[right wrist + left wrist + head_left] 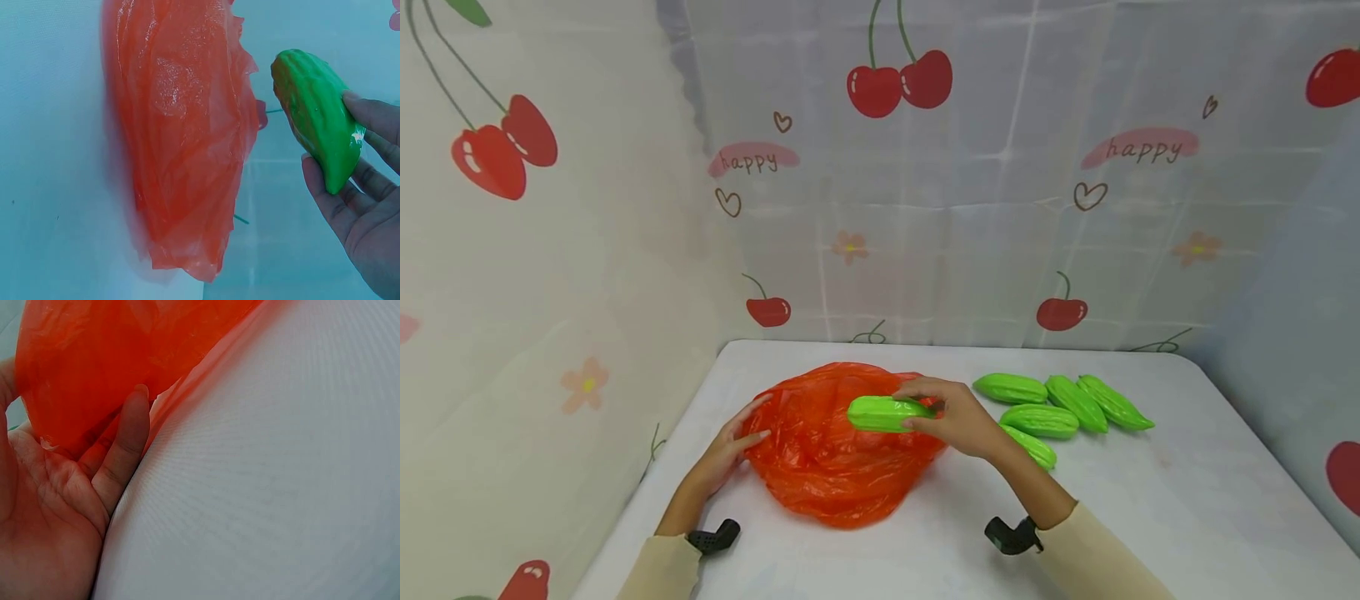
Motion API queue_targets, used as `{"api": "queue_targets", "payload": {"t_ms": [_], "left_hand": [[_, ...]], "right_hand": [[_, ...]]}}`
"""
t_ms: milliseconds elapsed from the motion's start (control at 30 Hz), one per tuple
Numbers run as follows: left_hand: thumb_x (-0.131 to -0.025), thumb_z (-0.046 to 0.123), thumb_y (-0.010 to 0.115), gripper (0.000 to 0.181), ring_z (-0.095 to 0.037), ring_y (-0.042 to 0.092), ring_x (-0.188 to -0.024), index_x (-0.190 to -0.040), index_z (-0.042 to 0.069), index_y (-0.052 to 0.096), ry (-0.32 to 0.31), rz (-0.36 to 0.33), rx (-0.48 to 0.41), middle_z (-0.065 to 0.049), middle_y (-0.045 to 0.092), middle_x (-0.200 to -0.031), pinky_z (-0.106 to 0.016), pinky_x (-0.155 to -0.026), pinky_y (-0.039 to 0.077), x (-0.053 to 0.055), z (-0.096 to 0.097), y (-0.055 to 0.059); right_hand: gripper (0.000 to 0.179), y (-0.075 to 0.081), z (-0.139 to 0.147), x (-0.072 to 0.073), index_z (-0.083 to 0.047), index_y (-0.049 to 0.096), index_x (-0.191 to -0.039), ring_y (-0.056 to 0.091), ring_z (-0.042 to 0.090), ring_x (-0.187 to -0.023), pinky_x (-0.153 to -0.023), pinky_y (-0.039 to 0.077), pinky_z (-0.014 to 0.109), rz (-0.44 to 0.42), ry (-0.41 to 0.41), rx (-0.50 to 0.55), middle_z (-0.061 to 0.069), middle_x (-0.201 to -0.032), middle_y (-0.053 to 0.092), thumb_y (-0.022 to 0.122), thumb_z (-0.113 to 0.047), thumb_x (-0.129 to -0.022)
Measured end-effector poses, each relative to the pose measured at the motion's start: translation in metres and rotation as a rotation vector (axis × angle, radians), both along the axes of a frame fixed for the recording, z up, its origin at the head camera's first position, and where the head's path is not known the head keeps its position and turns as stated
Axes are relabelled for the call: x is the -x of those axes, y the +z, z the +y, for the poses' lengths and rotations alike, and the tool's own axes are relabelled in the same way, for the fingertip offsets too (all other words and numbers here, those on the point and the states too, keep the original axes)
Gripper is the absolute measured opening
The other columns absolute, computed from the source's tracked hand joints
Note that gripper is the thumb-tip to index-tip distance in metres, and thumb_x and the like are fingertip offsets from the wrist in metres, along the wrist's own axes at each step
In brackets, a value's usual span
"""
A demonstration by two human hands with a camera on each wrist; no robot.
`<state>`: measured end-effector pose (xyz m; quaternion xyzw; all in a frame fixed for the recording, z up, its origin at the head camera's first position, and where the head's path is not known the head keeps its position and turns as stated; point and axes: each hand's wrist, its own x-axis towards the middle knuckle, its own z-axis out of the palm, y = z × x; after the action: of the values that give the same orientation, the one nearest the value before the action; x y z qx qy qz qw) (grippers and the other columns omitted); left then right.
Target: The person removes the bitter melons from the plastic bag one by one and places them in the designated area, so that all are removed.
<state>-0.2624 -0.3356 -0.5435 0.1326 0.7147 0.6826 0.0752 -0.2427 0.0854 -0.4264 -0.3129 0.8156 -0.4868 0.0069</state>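
Note:
My right hand [952,418] pinches a bright green, ridged bitter melon [880,414] by one end, between thumb and fingers. In the head view the melon overlaps the middle of a crumpled red plastic bag [827,492]. The right wrist view shows this bitter melon [315,112] apart from the bag [181,137], its tapered end toward the palm. At the bag's left side, my left hand [726,450] holds its edge, with plastic between thumb and fingers. In the left wrist view, some fingers of the left hand [56,500] are partly hidden by the bag.
Several more green bitter melons [1039,421] lie in a group on the white table [1150,517], right of the bag. One is partly covered by my right forearm. A cherry-patterned curtain [925,200] hangs behind the table and along its sides.

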Motion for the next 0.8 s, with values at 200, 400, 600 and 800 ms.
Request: {"api": "queue_targets", "payload": {"t_ms": [200,400,600,800], "left_hand": [[-0.1,0.01,0.057,0.065,-0.002,0.049,-0.127,-0.16,0.013,0.031,-0.01,0.017,0.008,-0.014,0.02,-0.167,-0.026,-0.097,0.051,0.001,-0.001,0.001],[-0.1,0.009,0.056,0.066,-0.001,0.05,-0.126,-0.16,0.013,0.029,-0.007,0.013,0.0,-0.015,0.019,-0.167,-0.026,-0.097,0.051,-0.001,0.0,0.001],[-0.1,0.01,0.057,0.066,-0.001,0.048,-0.129,-0.16,0.014,0.031,0.002,0.009,0.005,-0.012,0.02,-0.167,-0.026,-0.097,0.051,0.0,0.0,0.001],[-0.099,0.012,0.059,0.066,-0.003,0.052,-0.126,-0.16,0.017,0.032,0.013,-0.014,-0.003,-0.011,0.022,-0.166,-0.029,-0.095,0.053,-0.001,-0.001,0.001]], "right_hand": [[0.037,0.006,0.017,-0.008,-0.019,0.073,-0.123,0.061,0.023,-0.111,-0.083,0.057,0.039,-0.003,-0.039,-0.007,-0.002,-0.124,0.068,0.08,-0.017,-0.087],[0.037,0.009,0.032,-0.012,-0.025,0.073,-0.124,0.061,0.02,-0.111,-0.085,0.056,0.039,-0.016,-0.087,-0.03,-0.007,-0.125,0.068,0.08,-0.022,-0.087],[0.036,0.011,0.048,-0.018,-0.025,0.073,-0.122,0.061,0.019,-0.109,-0.082,0.057,0.035,0.0,-0.138,-0.049,-0.007,-0.124,0.068,0.08,-0.02,-0.087],[0.035,0.011,0.065,-0.023,-0.019,0.073,-0.122,0.063,0.021,-0.105,-0.078,0.058,0.031,0.054,-0.143,-0.014,0.0,-0.121,0.07,0.079,-0.019,-0.088]]}}
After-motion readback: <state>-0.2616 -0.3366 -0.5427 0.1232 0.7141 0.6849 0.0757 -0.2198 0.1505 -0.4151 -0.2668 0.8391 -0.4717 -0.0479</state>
